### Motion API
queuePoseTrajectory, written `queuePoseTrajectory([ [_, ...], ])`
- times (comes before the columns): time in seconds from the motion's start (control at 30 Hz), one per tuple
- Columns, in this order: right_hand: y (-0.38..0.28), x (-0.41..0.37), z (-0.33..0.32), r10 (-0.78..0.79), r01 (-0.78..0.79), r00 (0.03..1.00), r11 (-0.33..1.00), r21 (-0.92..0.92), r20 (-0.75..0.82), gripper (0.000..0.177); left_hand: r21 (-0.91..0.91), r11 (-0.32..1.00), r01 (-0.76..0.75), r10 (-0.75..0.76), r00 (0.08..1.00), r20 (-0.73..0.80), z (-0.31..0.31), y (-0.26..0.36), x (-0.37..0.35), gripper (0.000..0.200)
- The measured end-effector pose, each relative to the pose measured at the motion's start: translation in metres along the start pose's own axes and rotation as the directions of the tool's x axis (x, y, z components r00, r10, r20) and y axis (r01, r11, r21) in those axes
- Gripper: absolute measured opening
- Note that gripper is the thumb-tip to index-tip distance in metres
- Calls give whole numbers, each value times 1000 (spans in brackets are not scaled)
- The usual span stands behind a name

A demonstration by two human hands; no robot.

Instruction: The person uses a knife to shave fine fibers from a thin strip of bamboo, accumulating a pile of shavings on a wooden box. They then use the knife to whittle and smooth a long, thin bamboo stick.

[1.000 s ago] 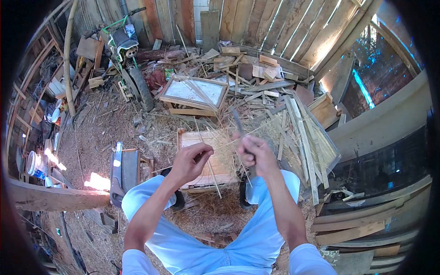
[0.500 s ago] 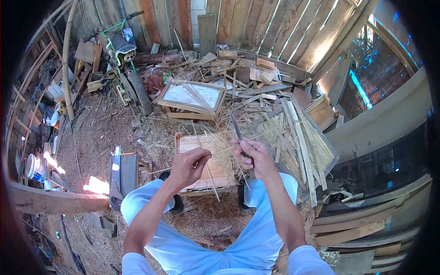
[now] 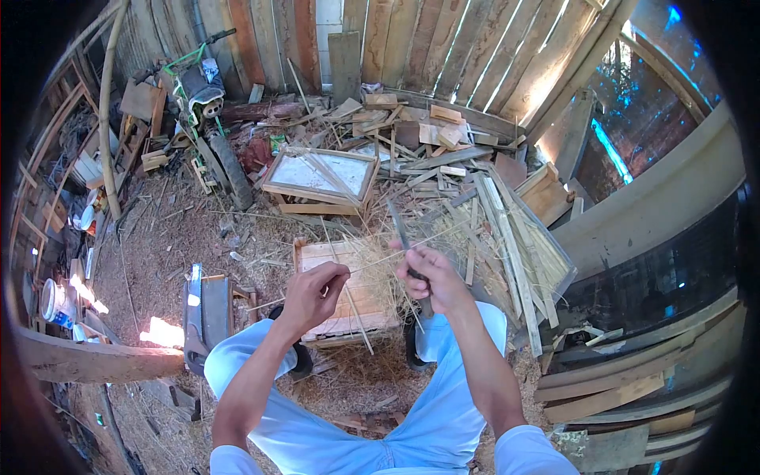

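My left hand is closed, thumb and fingers pinching a thin strip that runs rightward to my other hand. My right hand is wrapped round the dark handle of a knife, its blade pointing up and away from me. The strip passes by the knife at my right fingers. Below both hands lies a shallow wooden tray, with a long thin stick across it and a heap of fine shavings on its right side.
A framed white panel lies beyond the tray, before a pile of wood scraps. Long slats lean at the right. A small motorbike stands back left. A handsaw rests near my left knee.
The whole view has shifted slightly, so the surroundings appear a little further left. My hands keep their holds on the strip and the knife; the knife is slightly more upright.
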State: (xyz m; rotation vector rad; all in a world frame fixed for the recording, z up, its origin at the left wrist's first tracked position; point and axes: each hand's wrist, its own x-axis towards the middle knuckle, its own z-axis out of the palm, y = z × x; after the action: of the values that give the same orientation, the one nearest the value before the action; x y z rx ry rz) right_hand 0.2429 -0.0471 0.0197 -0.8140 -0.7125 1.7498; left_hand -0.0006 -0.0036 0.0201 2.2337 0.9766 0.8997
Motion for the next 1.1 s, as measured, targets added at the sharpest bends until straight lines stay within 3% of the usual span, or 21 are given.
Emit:
queuePoseTrajectory([
  [0.23,-1,-1,8,-10,5,987,1000,-30,-162,30,-5,1000,22,-22,1000,2,-2,2,-1,6],
  [0.37,-1,2,0,-27,15,984,997,-69,-179,30,-32,999,5,-5,1000,-8,2,3,-1,6],
  [0.63,-19,-2,-28,-173,173,939,985,-27,-297,29,-32,995,99,-98,994,47,-2,-2,-6,7],
  [0.73,-10,-1,-20,-84,96,977,994,49,-197,31,-65,991,116,-113,993,40,2,-3,-5,6],
  [0.83,1,1,-3,13,-12,993,1000,9,-118,34,-65,993,94,-91,995,51,6,-1,-3,7],
  [0.93,3,3,-3,42,-41,998,999,7,-53,34,-90,993,75,-74,997,20,6,0,-3,4],
  [1.1,-1,2,-11,-32,29,995,999,-39,-91,33,-49,999,24,-20,998,62,6,2,-2,7],
])
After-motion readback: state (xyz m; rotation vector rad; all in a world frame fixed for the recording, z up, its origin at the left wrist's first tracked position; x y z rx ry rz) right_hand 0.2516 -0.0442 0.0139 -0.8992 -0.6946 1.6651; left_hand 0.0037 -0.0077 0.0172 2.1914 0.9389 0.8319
